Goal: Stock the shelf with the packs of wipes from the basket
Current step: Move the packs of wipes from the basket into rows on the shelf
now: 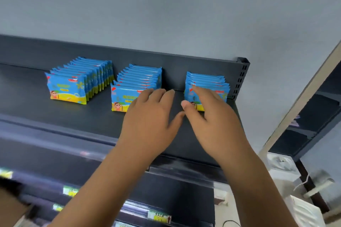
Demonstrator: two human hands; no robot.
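Observation:
Three rows of blue and yellow wipes packs stand upright on the dark top shelf (55, 116). The left row (73, 83) is the longest, the middle row (132, 86) is shorter, and the right row (208, 83) is the shortest. My left hand (153, 116) is spread flat with straight fingers, its fingertips against the front pack of the middle row. My right hand (208, 114) covers the front pack of the right row, fingers on its face and thumb at its left edge. The basket is out of view.
The shelf's back panel and a slotted upright post (241, 77) close the right end. Lower shelf edges with price tags (158, 217) run below. A second shelving unit (313, 125) stands to the right, past a beige wall edge.

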